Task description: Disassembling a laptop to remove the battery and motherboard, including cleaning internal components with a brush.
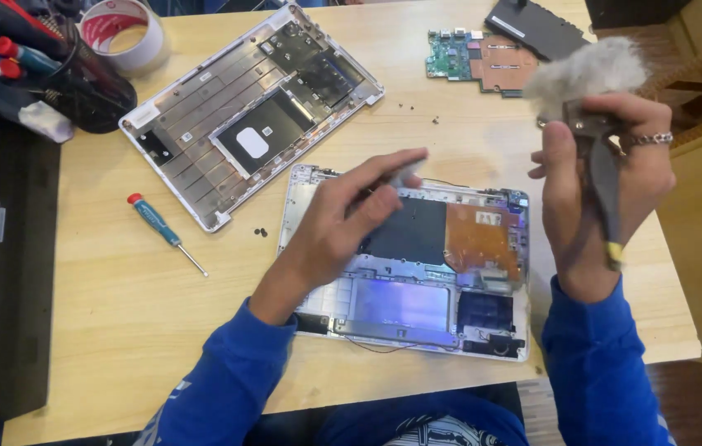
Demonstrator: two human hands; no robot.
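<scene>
An opened laptop base [417, 310] lies near the table's front edge, its dark and copper-coloured inner parts exposed. My left hand [347, 219] hovers over its upper left part, fingers stretched and blurred, with a small pale bit at the fingertips. My right hand [607, 177] is raised to the right of the base and grips a worn brush [594, 99] with a dark handle and fluffy grey bristles pointing up.
The laptop's removed bottom cover [243, 116] lies upside down at the back. A green circuit board [475, 58] and a dark panel [536, 29] sit at the back right. A blue-handled screwdriver [161, 227], loose screws [261, 232], a tape roll [124, 33] and a tool holder [29, 66] are on the left.
</scene>
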